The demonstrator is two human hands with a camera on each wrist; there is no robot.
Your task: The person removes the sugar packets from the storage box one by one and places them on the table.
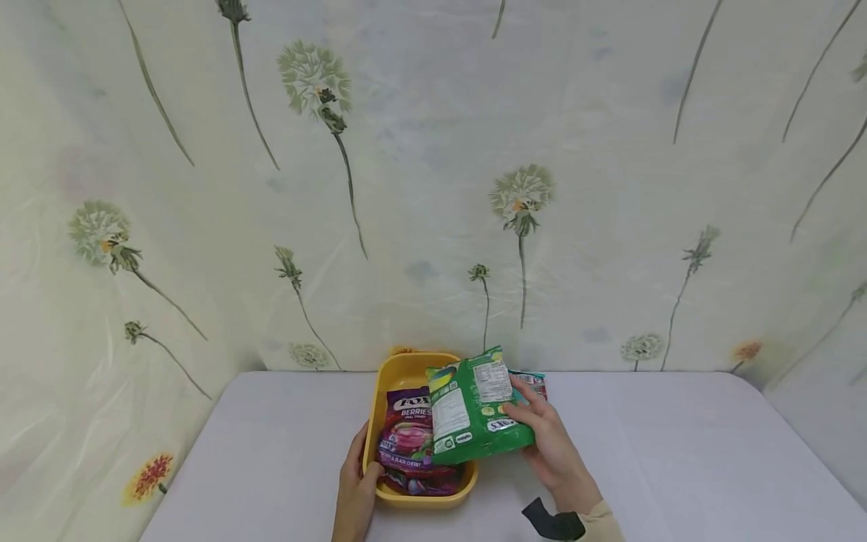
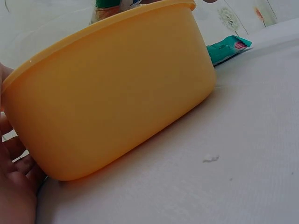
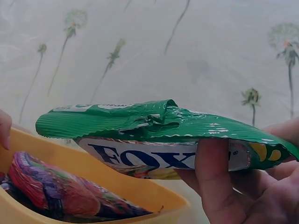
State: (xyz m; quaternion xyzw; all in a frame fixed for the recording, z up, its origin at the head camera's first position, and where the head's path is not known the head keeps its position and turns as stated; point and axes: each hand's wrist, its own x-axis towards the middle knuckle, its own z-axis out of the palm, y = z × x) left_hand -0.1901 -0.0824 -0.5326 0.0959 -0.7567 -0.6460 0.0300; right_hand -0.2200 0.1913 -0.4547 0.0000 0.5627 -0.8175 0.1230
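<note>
My right hand point(image 1: 552, 444) grips a green FOX'S candy bag point(image 1: 467, 406) by its right side, tilted above the yellow plastic tub point(image 1: 470, 489). In the right wrist view, fingers point(image 3: 212, 177) press against the FOX'S lettering. My left hand point(image 1: 355, 482) holds the tub's left wall, thumb over the rim and the other fingers outside. Inside the tub lies a purple FOX'S Berries candy bag point(image 1: 406, 433), and another dark purple wrapper point(image 1: 427, 482) shows at the front end. The green bag hides the tub's right half in the head view.
A teal packet point(image 1: 531, 382) lies on the table just right of the tub, partly covered by the green bag and my right hand. The white-covered table point(image 1: 677, 452) ends against a curtain point(image 1: 420, 188) printed with dandelions. A dark strap point(image 1: 552, 521) circles my right wrist.
</note>
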